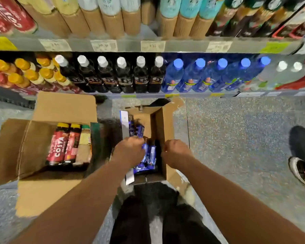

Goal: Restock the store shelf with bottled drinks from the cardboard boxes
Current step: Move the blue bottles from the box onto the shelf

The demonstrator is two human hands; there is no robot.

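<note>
Narrow box (159, 138): open, blue bottles (149, 155) inside.
Left hand (128, 150): fingers grasping a blue bottle.
Right hand (176, 152): clenched over the box's right wall.
Right of box: bare floor (236, 138).

Brown cardboard boxes (158, 124) on speckled grey floor (236, 138); blue-wrapped bottles (149, 155) inside one, red-labelled yellow-capped bottles (60, 143) in another; blue-capped blue shelf bottles (192, 74).

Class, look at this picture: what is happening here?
A person stands at a store shelf of bottled drinks, reaching both hands into a narrow open cardboard box on the floor. The left hand is on blue-labelled bottles inside; the right hand is at the box's edge. A wider cardboard box alongside holds red coffee bottles.
</note>
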